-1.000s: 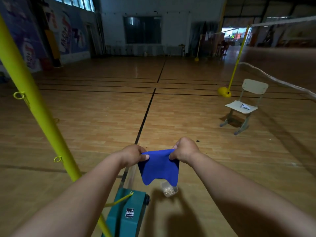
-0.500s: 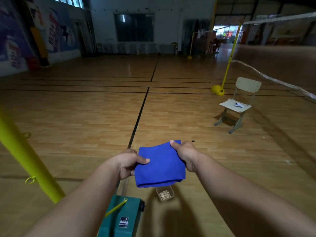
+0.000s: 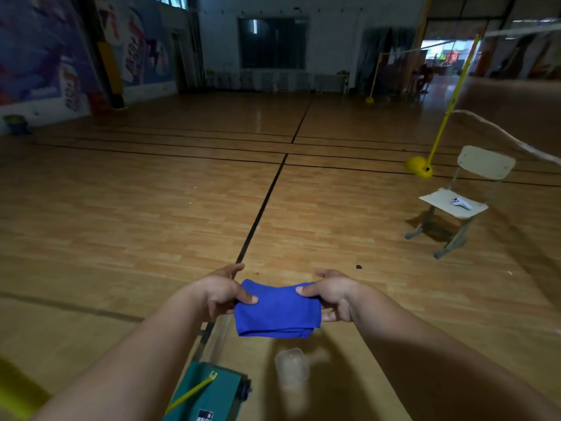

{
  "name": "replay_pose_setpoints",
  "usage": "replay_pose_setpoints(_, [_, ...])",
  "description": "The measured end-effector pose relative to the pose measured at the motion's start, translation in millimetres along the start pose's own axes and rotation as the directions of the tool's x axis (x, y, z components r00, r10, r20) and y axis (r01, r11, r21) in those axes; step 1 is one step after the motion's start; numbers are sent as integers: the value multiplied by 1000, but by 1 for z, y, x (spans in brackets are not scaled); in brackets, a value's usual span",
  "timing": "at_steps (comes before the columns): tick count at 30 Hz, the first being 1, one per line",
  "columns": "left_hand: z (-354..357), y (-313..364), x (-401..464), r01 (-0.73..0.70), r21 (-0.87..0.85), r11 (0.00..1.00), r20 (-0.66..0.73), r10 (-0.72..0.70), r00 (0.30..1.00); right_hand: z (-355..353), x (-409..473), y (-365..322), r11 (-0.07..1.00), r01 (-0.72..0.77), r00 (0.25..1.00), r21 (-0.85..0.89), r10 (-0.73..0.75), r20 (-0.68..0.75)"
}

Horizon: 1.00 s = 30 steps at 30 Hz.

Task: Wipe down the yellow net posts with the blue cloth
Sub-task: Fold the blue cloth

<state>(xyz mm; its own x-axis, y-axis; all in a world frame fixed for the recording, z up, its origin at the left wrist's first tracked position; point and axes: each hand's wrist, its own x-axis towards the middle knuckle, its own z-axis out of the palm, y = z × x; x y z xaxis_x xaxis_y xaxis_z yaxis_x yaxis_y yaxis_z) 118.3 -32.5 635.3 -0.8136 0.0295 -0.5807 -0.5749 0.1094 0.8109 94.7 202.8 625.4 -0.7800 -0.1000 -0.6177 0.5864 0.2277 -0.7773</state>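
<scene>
The blue cloth (image 3: 277, 311) is folded into a thick pad, held flat in front of me above the floor. My left hand (image 3: 223, 291) pinches its left edge and my right hand (image 3: 332, 294) pinches its right edge. Of the near yellow net post (image 3: 13, 390), only a blurred piece shows at the bottom left corner, apart from both hands. A second yellow post (image 3: 449, 107) rises from its yellow base (image 3: 420, 167) far off at the right, with a net running from it.
A green post base (image 3: 209, 390) with a thin yellow rod sits below my left arm. A clear plastic cup (image 3: 291, 367) stands on the wooden floor under the cloth. A chair (image 3: 461, 199) with a small white object is at the right.
The cloth went from hanging open to being folded into a pad between both hands. The view swung right, so the near post slid out to the bottom left corner.
</scene>
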Motion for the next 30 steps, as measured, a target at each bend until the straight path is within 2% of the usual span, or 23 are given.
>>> replay_pose_setpoints(2, [14, 11, 18, -28, 77, 997, -35, 31, 999, -11, 16, -9, 997, 42, 998, -62, -39, 52])
replay_pose_setpoints(4, [27, 20, 34, -67, 149, 987, -64, 77, 995, -20, 31, -15, 969, 114, 989, -217, -90, 118])
replay_pose_setpoints(6, [34, 25, 46, -117, 235, 965, -45, 131, 990, -26, 45, -17, 885, 186, 980, -427, -138, 141])
replay_pose_setpoints(8, [38, 25, 56, -137, 312, 940, -41, 157, 987, -30, 60, -17, 805, 230, 973, -547, -179, 146])
replay_pose_setpoints(10, [43, 23, 69, -129, 396, 909, -85, 176, 981, -37, 77, -18, 757, 271, 963, -595, -216, 164])
replay_pose_setpoints(14, [48, 11, 94, -118, 499, 859, -143, 216, 966, -42, 103, -21, 557, 318, 937, -768, -308, 164])
replay_pose_setpoints(19, [39, 2, 115, -79, 612, 787, -241, 281, 929, -38, 134, -19, 502, 299, 938, -812, -309, 155])
replay_pose_setpoints(21, [28, -5, 127, -65, 604, 794, -266, 277, 923, -36, 153, -17, 568, 329, 937, -755, -295, 186])
replay_pose_setpoints(22, [20, -11, 134, -66, 545, 836, -277, 254, 927, -34, 164, -16, 634, 332, 941, -699, -278, 194])
replay_pose_setpoints(25, [-2, -23, 151, -66, 176, 982, -277, 114, 954, -28, 189, -12, 852, 276, 951, -444, -175, 254])
replay_pose_setpoints(28, [-16, -29, 173, -8, -102, 995, -189, -12, 982, -19, 213, -10, 961, 151, 971, -233, -101, 216])
replay_pose_setpoints(30, [-23, -32, 193, 44, -167, 985, -144, -69, 987, -10, 229, -9, 990, 42, 973, -131, -11, 231])
